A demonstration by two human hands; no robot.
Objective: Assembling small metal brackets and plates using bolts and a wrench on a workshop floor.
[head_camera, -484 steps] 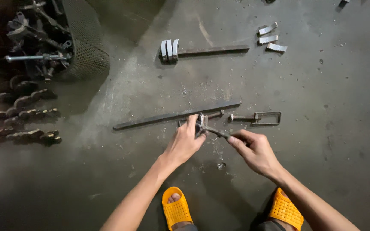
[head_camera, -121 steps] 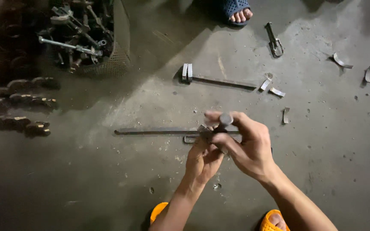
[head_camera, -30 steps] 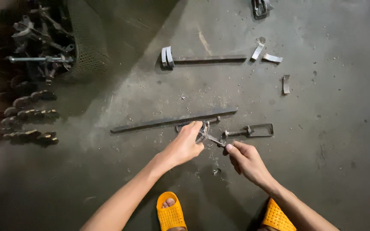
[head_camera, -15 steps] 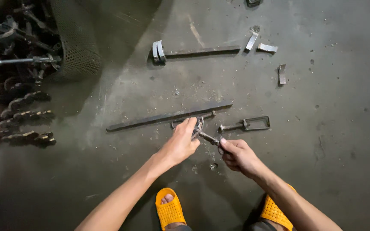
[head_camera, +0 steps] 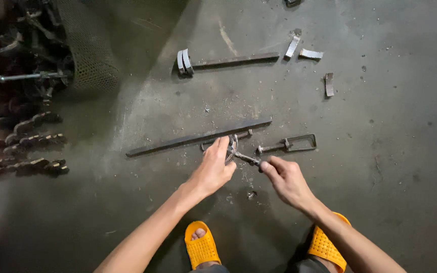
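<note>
My left hand (head_camera: 213,169) presses down on a small metal clamp bracket (head_camera: 232,146) lying on the concrete floor. With my right hand (head_camera: 285,179) I pinch the end of a short threaded bolt (head_camera: 246,158) that sticks out of that bracket. A long flat steel bar (head_camera: 198,137) lies just beyond my fingers. To the right of the bracket rests a rectangular wire loop with a screw (head_camera: 292,145).
A second flat bar with end plates (head_camera: 228,61) and several small metal plates (head_camera: 309,53) lie farther away. A mesh basket of metal parts (head_camera: 84,48) and rows of dark clamps (head_camera: 31,146) stand at the left. My orange sandals (head_camera: 202,247) are below.
My hands lifted the clamp part earlier, then set it back on the floor. Over the last second my right hand slid left, onto the bolt end; the left hand stays on the bracket.
</note>
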